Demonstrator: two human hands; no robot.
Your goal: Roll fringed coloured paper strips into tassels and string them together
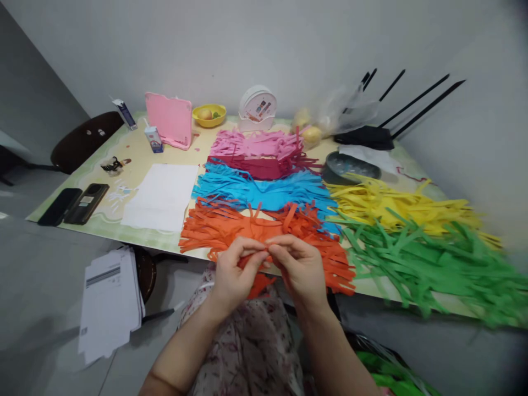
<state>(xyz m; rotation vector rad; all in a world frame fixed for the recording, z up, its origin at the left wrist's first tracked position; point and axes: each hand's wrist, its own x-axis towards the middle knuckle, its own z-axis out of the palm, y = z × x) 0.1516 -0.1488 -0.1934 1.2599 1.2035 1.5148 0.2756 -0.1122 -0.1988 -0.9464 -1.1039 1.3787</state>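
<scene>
My left hand [236, 272] and my right hand [300, 267] meet at the table's near edge, fingertips pinched together on an orange paper strip [259, 283] that hangs down between them toward my lap. Just behind the hands lies a pile of orange fringed paper strips [231, 225]. Beyond it are piles of blue strips [264, 190], dark red strips [264, 166] and pink strips [256, 144]. Yellow strips [396, 201] and green strips [429, 258] spread out on the right.
A white sheet [163, 195] lies left of the piles, with two phones [74, 204] near the left edge. At the back stand a pink tablet case [169, 119], a yellow bowl [209, 114], small cartons and a dark round dish [348, 166]. Papers [109, 302] rest on a stool below.
</scene>
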